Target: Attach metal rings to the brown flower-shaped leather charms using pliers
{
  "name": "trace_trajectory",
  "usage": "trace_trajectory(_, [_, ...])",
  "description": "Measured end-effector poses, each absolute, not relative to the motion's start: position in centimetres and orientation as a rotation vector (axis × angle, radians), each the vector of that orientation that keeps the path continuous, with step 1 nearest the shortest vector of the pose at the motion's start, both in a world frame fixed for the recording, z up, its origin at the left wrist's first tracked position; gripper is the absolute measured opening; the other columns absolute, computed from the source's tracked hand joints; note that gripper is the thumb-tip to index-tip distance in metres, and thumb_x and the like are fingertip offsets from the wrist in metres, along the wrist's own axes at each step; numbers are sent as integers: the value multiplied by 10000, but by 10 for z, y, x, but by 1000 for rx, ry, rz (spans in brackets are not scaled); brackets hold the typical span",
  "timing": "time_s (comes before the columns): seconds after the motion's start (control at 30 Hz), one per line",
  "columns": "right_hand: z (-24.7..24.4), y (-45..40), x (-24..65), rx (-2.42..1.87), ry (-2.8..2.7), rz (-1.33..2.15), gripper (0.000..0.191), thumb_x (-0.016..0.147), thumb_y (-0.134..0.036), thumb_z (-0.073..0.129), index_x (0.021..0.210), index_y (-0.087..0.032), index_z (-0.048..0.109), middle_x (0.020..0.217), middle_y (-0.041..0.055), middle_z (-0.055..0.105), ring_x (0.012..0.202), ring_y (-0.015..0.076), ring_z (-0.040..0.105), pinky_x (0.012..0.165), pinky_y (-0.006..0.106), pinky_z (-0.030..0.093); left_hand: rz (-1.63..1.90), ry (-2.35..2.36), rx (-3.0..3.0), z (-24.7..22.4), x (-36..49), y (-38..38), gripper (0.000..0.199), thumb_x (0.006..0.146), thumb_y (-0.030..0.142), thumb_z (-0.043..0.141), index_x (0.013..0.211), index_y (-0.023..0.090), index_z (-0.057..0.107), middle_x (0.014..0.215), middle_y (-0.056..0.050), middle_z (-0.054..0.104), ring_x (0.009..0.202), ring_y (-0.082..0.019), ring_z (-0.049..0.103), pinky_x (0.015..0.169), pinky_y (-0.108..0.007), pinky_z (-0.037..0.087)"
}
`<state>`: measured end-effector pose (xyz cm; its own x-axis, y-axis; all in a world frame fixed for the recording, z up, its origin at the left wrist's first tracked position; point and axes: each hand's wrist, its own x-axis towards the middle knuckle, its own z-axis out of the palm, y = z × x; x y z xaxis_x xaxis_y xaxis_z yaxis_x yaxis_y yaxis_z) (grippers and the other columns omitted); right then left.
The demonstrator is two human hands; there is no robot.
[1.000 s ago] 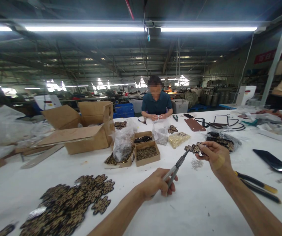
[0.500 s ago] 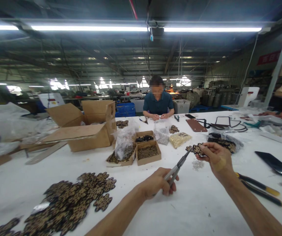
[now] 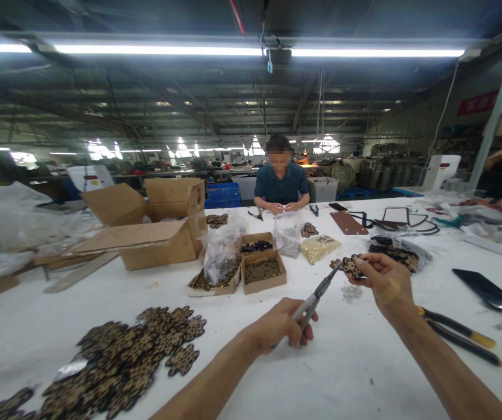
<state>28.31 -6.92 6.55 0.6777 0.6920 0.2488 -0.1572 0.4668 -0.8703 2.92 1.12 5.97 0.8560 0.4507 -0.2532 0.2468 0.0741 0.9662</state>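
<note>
My left hand [image 3: 282, 328] is closed around grey-handled long-nose pliers [image 3: 316, 298], their narrow tip pointing up and to the right. That tip meets the edge of a leopard-print, flower-shaped piece [image 3: 352, 266] with a dark border. Thumb and fingers of my right hand [image 3: 388, 284] pinch the piece from its other side, above the table. Whatever the plier jaws may grip is too small to make out. Below the piece lies a scatter of small metal bits [image 3: 351, 293]. At lower left a heap of similar flower pieces [image 3: 132, 356] covers the table.
Shallow cardboard trays of small brass-coloured parts [image 3: 263, 273] stand mid-table, beside an open carton [image 3: 158, 242]. Yellow-and-black-handled pliers [image 3: 460, 333] and a dark phone-like slab [image 3: 489, 291] lie right. A bag of yellowish bits [image 3: 319, 249] rests centrally. A co-worker [image 3: 281, 182] sits opposite.
Both hands, the pliers and the flower piece keep almost the same position. At the far right edge, another person's arm has shifted.
</note>
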Motion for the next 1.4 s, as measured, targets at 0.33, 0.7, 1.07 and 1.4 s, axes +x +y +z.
trace_trajectory(0.33, [68,-72,279,-943,-644,585,439,622,-384,919,882,-140,663,778,75,741,593,238,724,553,395,664,177,614,1525,59,31,8,511,436,72,526,925,134,659,710,-49,668,612,-180,589,516,-267,417])
trace_trajectory(0.7, [68,-72,278,-879,-583,682,432,607,-351,929,874,-141,663,775,69,743,585,219,719,556,354,654,176,593,1520,58,30,10,521,433,67,525,931,135,661,717,-54,671,612,-178,586,513,-265,416])
trace_trajectory(1.07, [68,-74,279,-890,-613,607,415,628,-346,922,892,-140,677,806,63,733,633,229,724,583,394,664,159,608,1543,61,30,7,519,440,80,532,944,134,643,728,-51,654,624,-178,578,516,-263,408])
trace_trajectory(1.4, [67,-75,291,-921,-675,710,447,594,-348,925,864,-157,625,715,39,707,575,226,706,531,365,632,413,1076,2303,70,30,-3,464,544,111,596,1000,202,595,854,-27,603,738,-182,533,566,-262,336])
